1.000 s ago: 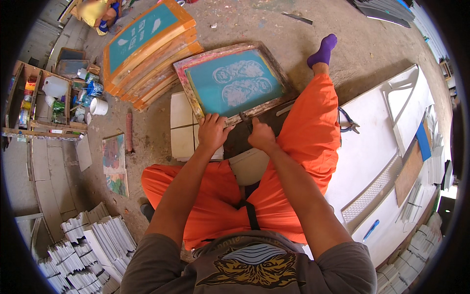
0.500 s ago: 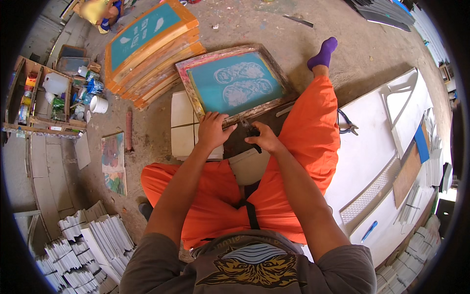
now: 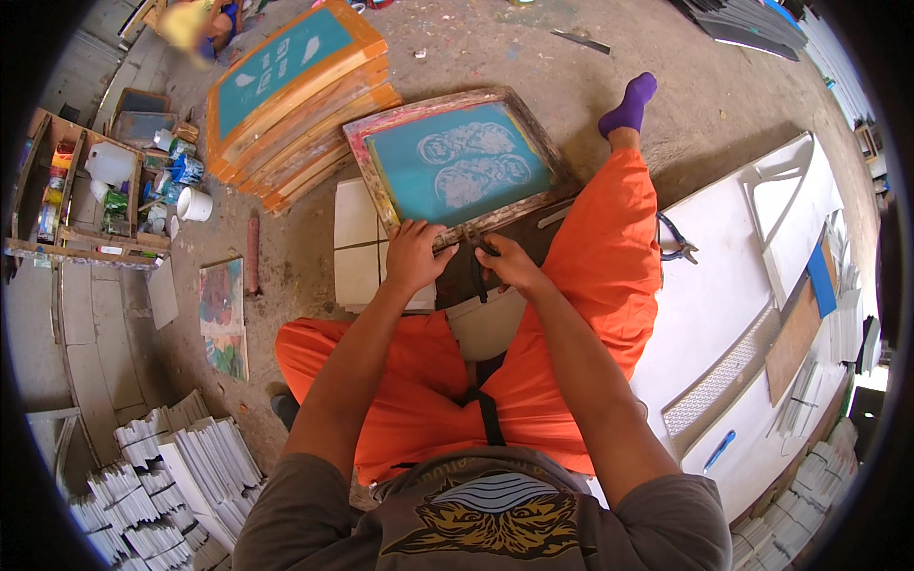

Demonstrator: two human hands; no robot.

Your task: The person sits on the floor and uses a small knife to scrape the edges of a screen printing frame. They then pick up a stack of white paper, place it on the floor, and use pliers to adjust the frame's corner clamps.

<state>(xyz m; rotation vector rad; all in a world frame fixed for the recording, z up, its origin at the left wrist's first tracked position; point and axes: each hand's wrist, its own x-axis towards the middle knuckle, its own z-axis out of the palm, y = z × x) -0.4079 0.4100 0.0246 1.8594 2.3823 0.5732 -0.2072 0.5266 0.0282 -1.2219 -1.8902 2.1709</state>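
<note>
A screen-printing frame [image 3: 509, 213] with worn wooden sides and blue-green mesh leans in front of me, showing two pale oval designs. My left hand [image 3: 411, 257] grips its near edge, fingers over the wood and thumb stretched toward the right. In my right hand [image 3: 511, 263] is a pair of dark-handled pliers [image 3: 479, 279], the jaws up against the same near edge. One handle hangs apart from the palm, toward my lap. What the jaws bite on is too small to make out.
More wooden screens [image 3: 314, 105] are stacked behind on the left. Paint containers fill a wooden rack [image 3: 71, 233] at far left. Bundled white sheets [image 3: 347, 243] lie beside the frame. Another pair of pliers [image 3: 678, 243] rests by my right leg on a white board [image 3: 709, 314].
My right hand has shifted slightly left and turned. The pliers' handles have spread, one swinging away from the palm. My left hand stays on the frame's edge.
</note>
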